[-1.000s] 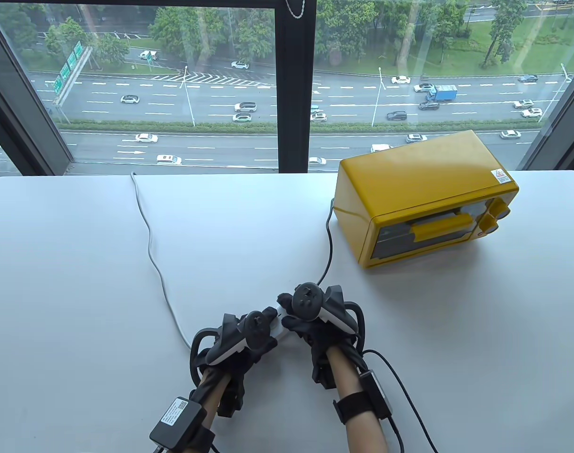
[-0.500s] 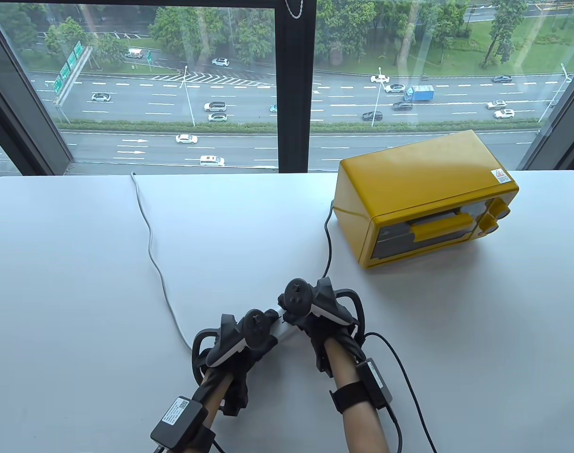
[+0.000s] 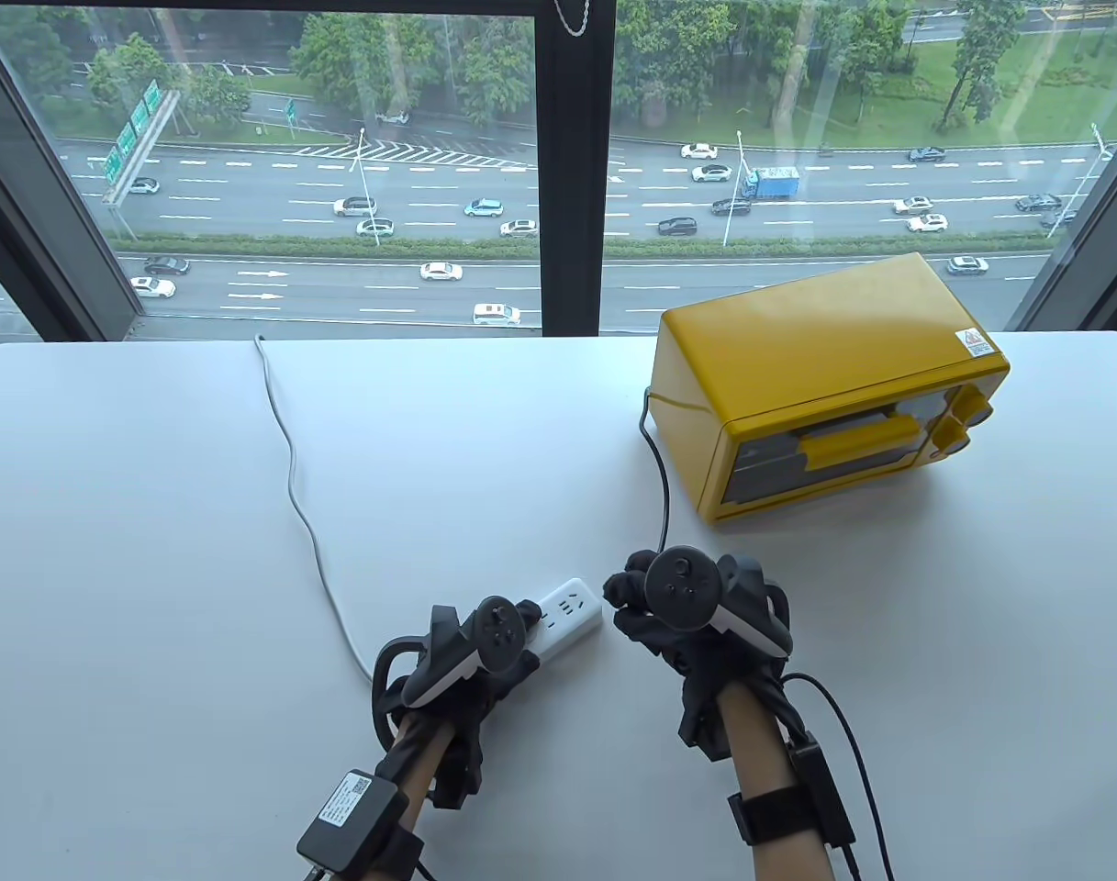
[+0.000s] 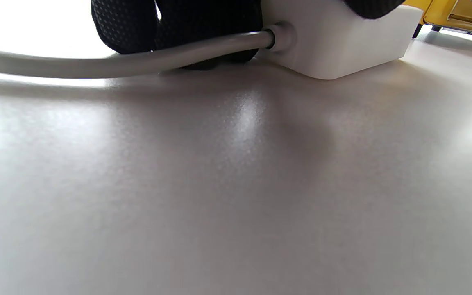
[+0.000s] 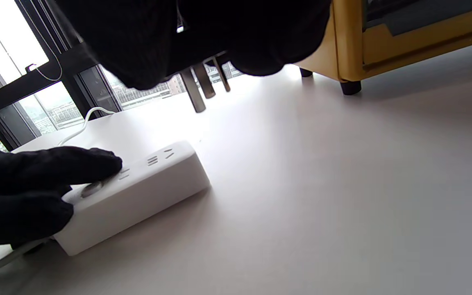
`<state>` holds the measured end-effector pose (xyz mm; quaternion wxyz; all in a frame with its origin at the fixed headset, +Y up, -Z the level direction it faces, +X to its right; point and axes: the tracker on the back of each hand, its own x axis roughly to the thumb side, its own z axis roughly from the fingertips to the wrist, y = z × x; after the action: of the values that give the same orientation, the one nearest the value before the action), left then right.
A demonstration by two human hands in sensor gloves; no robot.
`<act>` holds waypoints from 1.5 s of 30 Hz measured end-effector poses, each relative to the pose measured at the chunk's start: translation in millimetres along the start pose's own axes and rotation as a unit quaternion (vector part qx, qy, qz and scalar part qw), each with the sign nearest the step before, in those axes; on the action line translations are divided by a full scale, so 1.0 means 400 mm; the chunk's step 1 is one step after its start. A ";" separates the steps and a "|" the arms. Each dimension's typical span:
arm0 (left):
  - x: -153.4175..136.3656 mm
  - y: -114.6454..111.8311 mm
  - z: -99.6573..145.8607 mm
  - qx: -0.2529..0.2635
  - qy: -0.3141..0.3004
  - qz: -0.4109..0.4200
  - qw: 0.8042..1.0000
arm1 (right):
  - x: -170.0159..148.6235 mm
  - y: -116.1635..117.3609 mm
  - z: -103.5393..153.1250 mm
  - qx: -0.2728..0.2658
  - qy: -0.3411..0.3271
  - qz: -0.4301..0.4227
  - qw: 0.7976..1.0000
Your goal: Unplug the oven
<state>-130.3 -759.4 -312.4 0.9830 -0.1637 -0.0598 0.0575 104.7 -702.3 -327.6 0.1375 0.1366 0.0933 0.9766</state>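
Observation:
A yellow oven (image 3: 824, 376) stands at the table's back right; its black cord (image 3: 661, 477) runs down to my right hand (image 3: 636, 596). My right hand grips the oven's plug (image 5: 203, 88), whose bare metal prongs hang in the air above the table, clear of the strip. The white power strip (image 3: 572, 619) lies on the table, its end sockets uncovered; it also shows in the right wrist view (image 5: 137, 196) and the left wrist view (image 4: 342, 45). My left hand (image 3: 498, 647) presses down on the strip's near end, fingers (image 5: 55, 168) on its top.
The strip's grey cable (image 3: 292, 477) runs from its near end up the table to the back edge by the window. The oven's feet (image 5: 348, 87) stand close to the right of my right hand. The white table (image 3: 154, 514) spreads left and front.
My right hand has pulled the plug out of the strip and moved right, away from it. The strip's end sockets are now uncovered. My left hand has stayed on the strip.

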 end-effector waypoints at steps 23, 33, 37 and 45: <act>0.008 -0.002 0.007 -0.023 0.019 -0.004 1.000 | -0.078 0.030 0.049 -0.057 0.032 0.006 0.998; -0.054 0.072 0.072 0.105 0.053 -0.025 0.993 | -0.102 0.015 0.096 -0.109 0.080 0.052 0.990; -0.093 0.071 0.075 0.092 0.078 -0.078 0.990 | -0.127 0.025 0.099 -0.097 0.106 0.075 0.987; -0.141 0.039 0.056 0.014 0.087 -0.074 0.993 | -0.201 0.056 0.103 -0.029 0.161 0.087 0.983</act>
<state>-190.2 -745.2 -302.2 0.9882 -0.1497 0.0146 -0.0294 185.5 -741.1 -303.3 0.0395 -0.0193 0.0733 0.9963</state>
